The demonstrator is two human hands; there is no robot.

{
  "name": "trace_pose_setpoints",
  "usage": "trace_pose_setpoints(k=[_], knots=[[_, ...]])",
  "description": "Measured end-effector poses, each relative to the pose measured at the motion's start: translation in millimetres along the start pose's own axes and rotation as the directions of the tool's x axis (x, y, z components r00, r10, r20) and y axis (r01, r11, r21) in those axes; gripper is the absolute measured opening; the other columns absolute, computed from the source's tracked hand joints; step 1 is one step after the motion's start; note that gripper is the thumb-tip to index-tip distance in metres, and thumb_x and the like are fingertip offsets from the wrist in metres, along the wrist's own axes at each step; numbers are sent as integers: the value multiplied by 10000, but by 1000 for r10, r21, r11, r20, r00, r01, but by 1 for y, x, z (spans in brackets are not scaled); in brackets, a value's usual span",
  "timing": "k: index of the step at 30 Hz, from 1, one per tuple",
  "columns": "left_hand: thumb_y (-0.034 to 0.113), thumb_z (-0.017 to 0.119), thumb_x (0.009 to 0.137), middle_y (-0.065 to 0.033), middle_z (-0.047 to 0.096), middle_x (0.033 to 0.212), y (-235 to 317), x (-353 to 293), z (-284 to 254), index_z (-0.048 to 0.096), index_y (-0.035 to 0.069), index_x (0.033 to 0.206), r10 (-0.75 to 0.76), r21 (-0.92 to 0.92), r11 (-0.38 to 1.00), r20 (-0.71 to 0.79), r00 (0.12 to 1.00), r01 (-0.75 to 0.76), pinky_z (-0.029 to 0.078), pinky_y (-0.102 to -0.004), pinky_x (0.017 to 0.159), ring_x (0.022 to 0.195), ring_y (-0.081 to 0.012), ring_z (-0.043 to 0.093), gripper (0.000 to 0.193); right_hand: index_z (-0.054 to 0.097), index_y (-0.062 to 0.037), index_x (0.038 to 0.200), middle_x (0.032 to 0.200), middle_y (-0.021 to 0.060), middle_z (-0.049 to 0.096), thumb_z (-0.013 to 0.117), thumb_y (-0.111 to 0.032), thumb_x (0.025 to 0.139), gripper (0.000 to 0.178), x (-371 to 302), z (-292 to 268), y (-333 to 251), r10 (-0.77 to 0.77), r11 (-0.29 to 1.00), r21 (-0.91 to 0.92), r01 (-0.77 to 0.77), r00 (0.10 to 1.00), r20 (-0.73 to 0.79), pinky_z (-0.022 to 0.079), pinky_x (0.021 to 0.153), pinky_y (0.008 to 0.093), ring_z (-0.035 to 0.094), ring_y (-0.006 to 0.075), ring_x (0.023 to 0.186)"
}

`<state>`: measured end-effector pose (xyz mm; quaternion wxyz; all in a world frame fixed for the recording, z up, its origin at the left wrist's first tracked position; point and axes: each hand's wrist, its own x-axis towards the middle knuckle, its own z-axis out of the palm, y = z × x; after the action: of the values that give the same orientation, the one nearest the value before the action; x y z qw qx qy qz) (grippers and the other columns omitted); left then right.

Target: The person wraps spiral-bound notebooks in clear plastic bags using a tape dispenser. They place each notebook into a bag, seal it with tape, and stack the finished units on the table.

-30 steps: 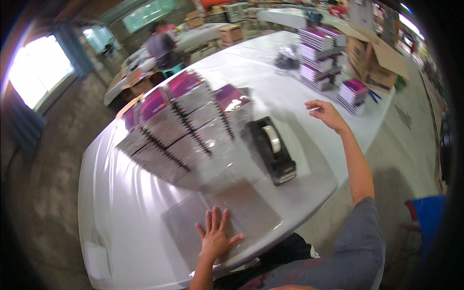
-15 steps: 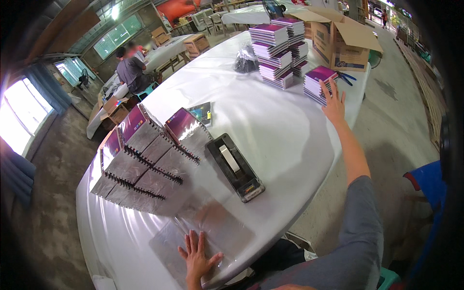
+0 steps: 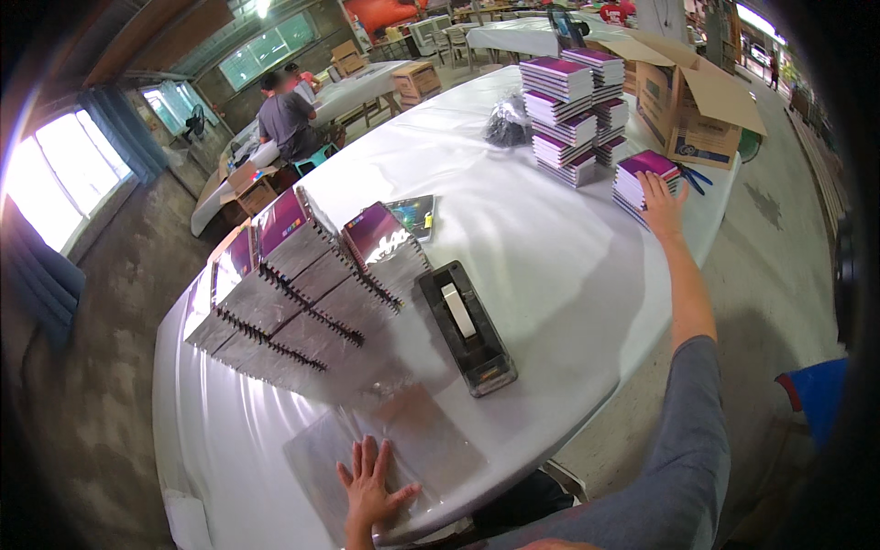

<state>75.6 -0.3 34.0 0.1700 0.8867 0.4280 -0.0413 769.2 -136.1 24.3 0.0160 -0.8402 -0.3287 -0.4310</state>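
Observation:
My left hand lies flat with its fingers spread on a clear plastic bag near the table's front edge. At the far right, my right arm is stretched out. My right hand rests its outstretched fingers on top of a short stack of purple spiral notebooks; whether it grips one cannot be made out. Between the hands lies a black tape dispenser with a pale roll. To its left stand several stacks of plastic-wrapped spiral notebooks with purple covers.
Taller notebook stacks stand at the back, beside an open cardboard box and dark plastic-wrapped goods. Blue-handled pliers lie right of the short stack. A dark flat packet lies behind the wrapped notebooks. Another person sits farther off.
My right hand has come down onto the short notebook stack, its fingers reaching farther over the top cover. My left hand stays on the plastic bag. The view has shifted slightly.

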Motion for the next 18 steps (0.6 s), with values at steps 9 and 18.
trace_pose_setpoints(k=[9,18], knots=[[774,582,612,-82,88,1550,-1,0,-3,250,202,1462,-18,32,999,21,1000,17,-37,-593,1071,1426,-295,38,1077,490,-122,1257,1141,-8,586,811,-381,553,816,27,-53,12,-207,977,-44,208,978,39,201,1040,604,535,110,1057],[796,544,627,-88,88,1547,-5,-1,2,231,211,1467,0,71,997,-6,1000,0,-13,-601,1076,1425,-300,40,1070,556,-102,1184,999,16,631,798,-397,599,699,45,-168,6,-159,981,68,179,959,-236,296,969,470,587,151,899]])
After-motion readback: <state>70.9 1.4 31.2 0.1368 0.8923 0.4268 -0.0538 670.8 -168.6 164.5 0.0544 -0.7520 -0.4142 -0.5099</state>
